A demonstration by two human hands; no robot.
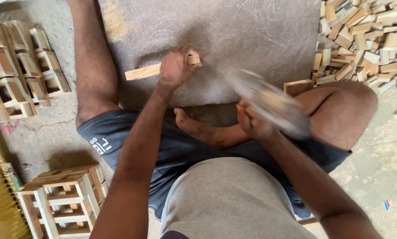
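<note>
My left hand point(175, 67) grips a long pale wooden strip point(141, 72) and presses it flat on a scratched grey metal slab point(234, 31). A short wooden block sticks out past my fingers at the strip's right end. My right hand point(251, 121) is shut around the handle of a hammer point(271, 104), which is blurred by motion and raised to the right of the strip. I sit on the floor with my legs spread around the slab and one foot tucked in front of me.
A heap of several small wooden blocks point(366, 35) lies at the upper right. Stacked small wooden frames point(19, 66) stand at the left. A wooden crate-like rack point(61, 199) is at the lower left. Bare concrete floor point(380, 163) shows to the right.
</note>
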